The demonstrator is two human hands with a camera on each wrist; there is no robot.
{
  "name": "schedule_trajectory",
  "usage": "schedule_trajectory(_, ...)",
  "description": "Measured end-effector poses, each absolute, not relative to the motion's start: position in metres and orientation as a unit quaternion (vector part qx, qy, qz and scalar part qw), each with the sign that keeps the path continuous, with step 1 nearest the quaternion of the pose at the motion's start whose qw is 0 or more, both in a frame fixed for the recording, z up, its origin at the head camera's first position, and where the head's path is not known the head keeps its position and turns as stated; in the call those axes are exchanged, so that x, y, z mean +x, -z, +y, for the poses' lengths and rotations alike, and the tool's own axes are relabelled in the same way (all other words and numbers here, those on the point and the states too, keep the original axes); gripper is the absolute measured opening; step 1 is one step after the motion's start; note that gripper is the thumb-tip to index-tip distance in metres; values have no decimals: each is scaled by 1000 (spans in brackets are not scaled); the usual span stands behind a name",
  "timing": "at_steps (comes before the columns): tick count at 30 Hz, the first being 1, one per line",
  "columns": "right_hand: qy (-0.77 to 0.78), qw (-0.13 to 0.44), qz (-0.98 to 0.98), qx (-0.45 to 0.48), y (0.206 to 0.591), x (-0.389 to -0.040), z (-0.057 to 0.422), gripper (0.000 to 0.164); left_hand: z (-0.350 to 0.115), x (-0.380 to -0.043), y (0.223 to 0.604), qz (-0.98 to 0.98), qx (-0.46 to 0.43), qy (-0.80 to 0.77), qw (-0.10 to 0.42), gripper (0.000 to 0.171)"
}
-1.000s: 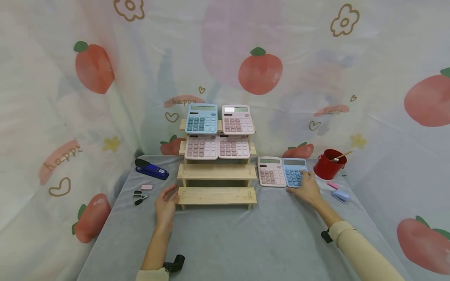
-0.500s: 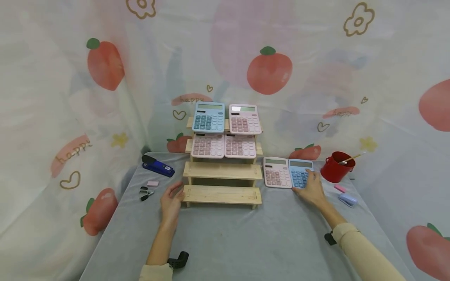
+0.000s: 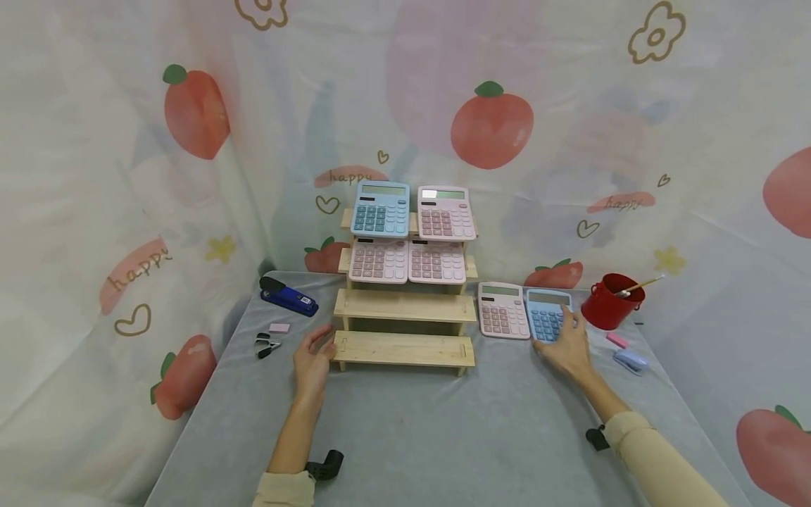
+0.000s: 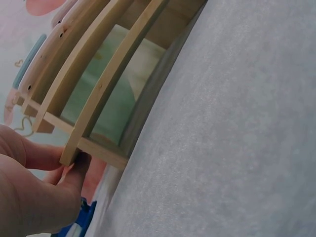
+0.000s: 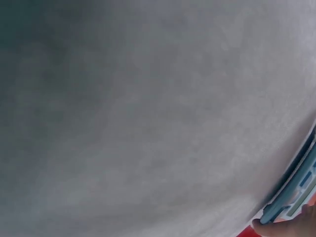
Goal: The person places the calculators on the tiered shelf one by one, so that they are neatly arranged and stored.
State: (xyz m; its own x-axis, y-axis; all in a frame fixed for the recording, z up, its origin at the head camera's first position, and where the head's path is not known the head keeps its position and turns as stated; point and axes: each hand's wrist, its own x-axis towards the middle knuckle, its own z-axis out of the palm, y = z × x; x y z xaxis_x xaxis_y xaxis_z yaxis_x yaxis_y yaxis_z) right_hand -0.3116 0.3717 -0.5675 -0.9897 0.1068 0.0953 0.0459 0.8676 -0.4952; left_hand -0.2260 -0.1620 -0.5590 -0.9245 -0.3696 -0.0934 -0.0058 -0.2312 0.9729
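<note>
My left hand (image 3: 312, 366) pinches the left end of the lowest step of a wooden tiered stand (image 3: 405, 349); the left wrist view shows the thumb and fingers on the step's corner (image 4: 71, 155). At the right, my right hand (image 3: 568, 350) grips a blue calculator (image 3: 546, 318) lying on the table, thumb at its lower left and fingers at its right side. Only a fingertip (image 5: 276, 228) and the calculator's edge (image 5: 291, 190) show in the right wrist view. A pink calculator (image 3: 503, 311) lies just left of the blue one.
On the stand's upper steps sit a light-blue calculator (image 3: 381, 209) and several pink calculators (image 3: 445, 213). A red bucket (image 3: 610, 303) holding a pencil, plus a small light-blue stapler (image 3: 631, 361), are at the right. A dark-blue stapler (image 3: 288, 296), pink eraser (image 3: 279, 328) and clips (image 3: 267, 345) lie left.
The head view has shifted, moving the scene slightly rightward in it. A narrow gap between the tops of the blue and pink calculators has widened a little. Both hands keep their holds.
</note>
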Motion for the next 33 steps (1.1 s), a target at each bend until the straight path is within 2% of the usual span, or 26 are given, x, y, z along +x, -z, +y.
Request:
schedule_trajectory(8,-283,103,-953,-39,544,-283,361,117,-162,-225,557,-605,156,773,112,49)
schedule_trajectory(20,-281,178,-940,74,485,-226,303,117,-165,-224,555,-610,164,767,114,48)
schedule_trajectory(33,-289,154,-929,173,472,-188,239,117,-162,-225,555,-611,162,768,106,48)
